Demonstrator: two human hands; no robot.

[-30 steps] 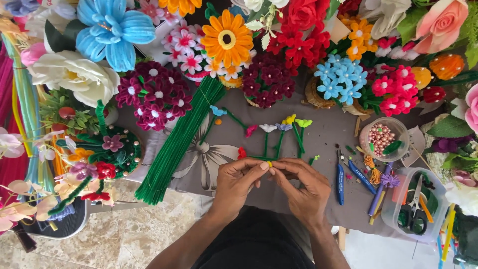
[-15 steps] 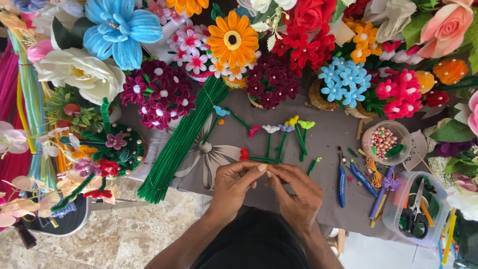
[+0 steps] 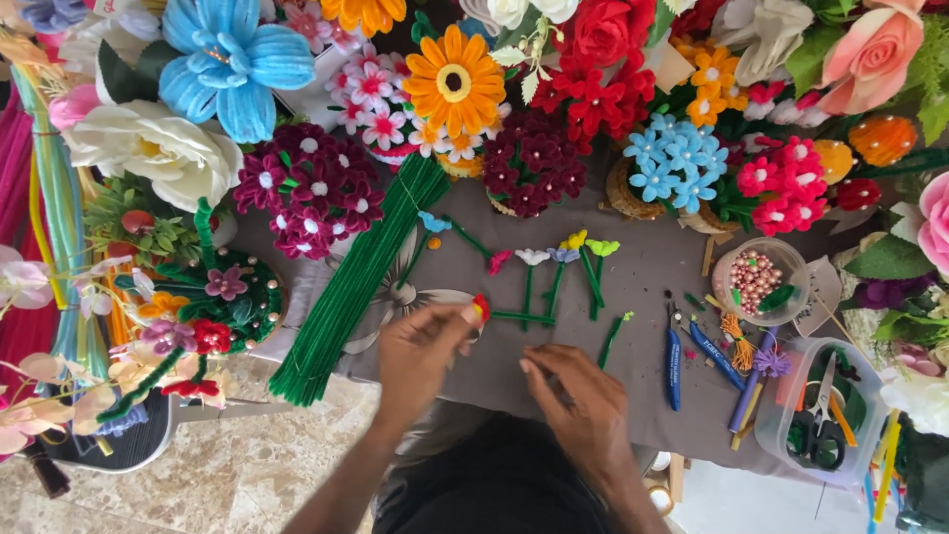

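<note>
Fingers, L hand (image 3: 420, 351), pinch red flower (image 3: 481, 309); R hand (image 3: 583, 405) beside.

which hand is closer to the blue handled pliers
Right. The right hand lies just left of the blue-handled pliers on the grey cloth, with only a small gap. The left hand is farther left, fingertips at a small red flower.

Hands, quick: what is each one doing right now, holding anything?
Left hand: fingers pinched on a small red flower with a green stem.
Right hand: fingers curled over the grey cloth; whether it holds anything cannot be told.
</note>
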